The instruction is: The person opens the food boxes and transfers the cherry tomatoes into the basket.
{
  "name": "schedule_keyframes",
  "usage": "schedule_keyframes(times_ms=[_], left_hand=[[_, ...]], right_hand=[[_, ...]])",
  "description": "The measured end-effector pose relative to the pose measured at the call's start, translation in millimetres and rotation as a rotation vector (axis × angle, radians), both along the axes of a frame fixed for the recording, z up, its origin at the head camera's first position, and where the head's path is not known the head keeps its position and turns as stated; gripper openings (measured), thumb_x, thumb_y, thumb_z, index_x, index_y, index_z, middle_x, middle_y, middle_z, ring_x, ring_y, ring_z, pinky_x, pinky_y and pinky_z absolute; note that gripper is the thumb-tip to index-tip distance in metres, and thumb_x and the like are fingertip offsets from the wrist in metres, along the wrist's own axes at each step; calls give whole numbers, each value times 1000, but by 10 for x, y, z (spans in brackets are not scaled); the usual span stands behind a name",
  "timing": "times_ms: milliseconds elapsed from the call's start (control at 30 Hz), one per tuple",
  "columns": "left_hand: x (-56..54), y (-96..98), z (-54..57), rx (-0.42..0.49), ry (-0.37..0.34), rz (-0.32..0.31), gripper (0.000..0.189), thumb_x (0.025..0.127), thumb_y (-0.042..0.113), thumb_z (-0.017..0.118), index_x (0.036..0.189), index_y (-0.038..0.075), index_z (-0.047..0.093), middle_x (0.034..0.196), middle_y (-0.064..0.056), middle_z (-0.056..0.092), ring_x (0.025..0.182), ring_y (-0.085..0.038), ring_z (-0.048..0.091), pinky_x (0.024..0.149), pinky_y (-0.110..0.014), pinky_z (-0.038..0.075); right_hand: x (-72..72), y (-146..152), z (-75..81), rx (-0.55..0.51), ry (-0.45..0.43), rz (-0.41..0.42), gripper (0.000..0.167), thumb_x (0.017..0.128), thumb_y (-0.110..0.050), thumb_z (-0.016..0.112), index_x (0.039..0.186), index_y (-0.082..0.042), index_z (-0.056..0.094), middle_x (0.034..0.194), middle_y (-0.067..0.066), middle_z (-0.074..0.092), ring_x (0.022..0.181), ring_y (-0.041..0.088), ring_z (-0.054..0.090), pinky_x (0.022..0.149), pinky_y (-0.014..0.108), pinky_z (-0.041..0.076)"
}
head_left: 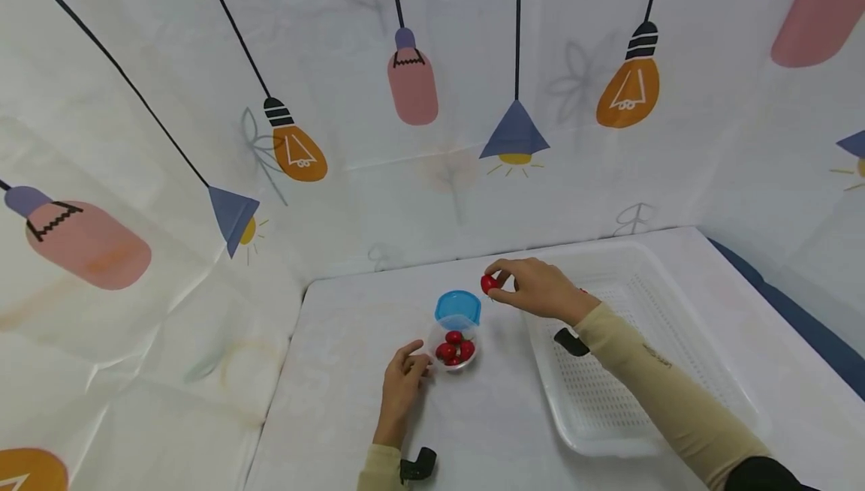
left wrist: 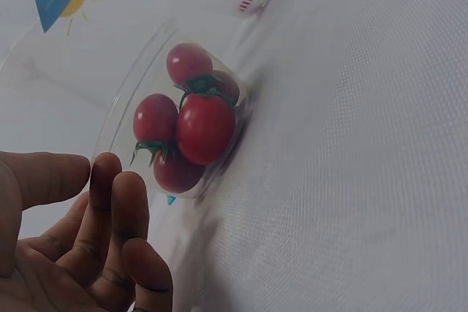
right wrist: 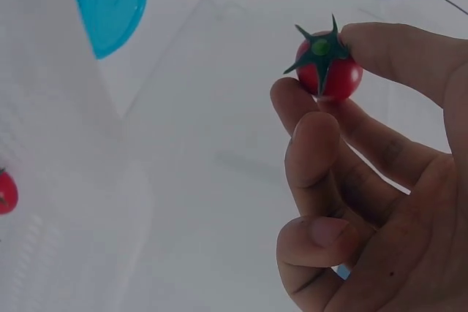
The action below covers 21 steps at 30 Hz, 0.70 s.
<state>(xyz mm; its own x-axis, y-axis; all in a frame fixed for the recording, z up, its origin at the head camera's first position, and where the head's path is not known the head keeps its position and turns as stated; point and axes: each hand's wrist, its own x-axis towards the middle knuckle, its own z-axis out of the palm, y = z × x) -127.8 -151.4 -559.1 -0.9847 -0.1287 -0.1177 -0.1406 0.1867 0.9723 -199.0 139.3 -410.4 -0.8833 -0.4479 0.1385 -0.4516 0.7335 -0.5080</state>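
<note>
Pinching the rim of the clear tub [head_left: 441,332], the left hand [head_left: 402,382] sits left of it; red tomatoes [head_left: 465,350] lie inside. Just behind it is the blue lid [head_left: 458,305]; beyond, to its right, the right hand's [head_left: 541,290] grip holds a single tomato [head_left: 488,284].

Fingers [right wrist: 314,140] pinch a green-topped tomato [right wrist: 344,80], a blue lid [right wrist: 113,6] well apart.

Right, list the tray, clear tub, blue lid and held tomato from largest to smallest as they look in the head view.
1. Tray
2. Clear tub
3. Blue lid, partly behind the tub
4. Held tomato
</note>
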Motion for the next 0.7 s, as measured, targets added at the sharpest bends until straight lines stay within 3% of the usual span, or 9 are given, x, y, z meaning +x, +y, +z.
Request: schedule_keyframes(times_ms=[267,467,700], left_hand=[[-4,-18,-21,8,-5,0,37,102,26,62,135,9,59,102,-6,72,91,-21,65,82,-34,48],[-3,-23,-9,15,-4,-6,37,102,25,62,136,9,59,101,-6,72,91,-21,65,82,-35,47],[-16,-11,-20,28,-21,9,37,102,25,62,135,10,60,102,-6,72,91,-21,66,84,-34,47]], right_hand=[[-18,257,9,-53,-38,-74,38,95,-34,71,128,-17,64,105,1,72,64,14,61,56,32,51],[-44,508,11,-28,19,-107,40,96,-35,70,130,-14,64,107,2,73,82,16,62,71,38,52],[-43,787,-19,-16,-10,-167,45,97,-41,67,134,-15,62,111,5,72,87,20,63,69,38,51]])
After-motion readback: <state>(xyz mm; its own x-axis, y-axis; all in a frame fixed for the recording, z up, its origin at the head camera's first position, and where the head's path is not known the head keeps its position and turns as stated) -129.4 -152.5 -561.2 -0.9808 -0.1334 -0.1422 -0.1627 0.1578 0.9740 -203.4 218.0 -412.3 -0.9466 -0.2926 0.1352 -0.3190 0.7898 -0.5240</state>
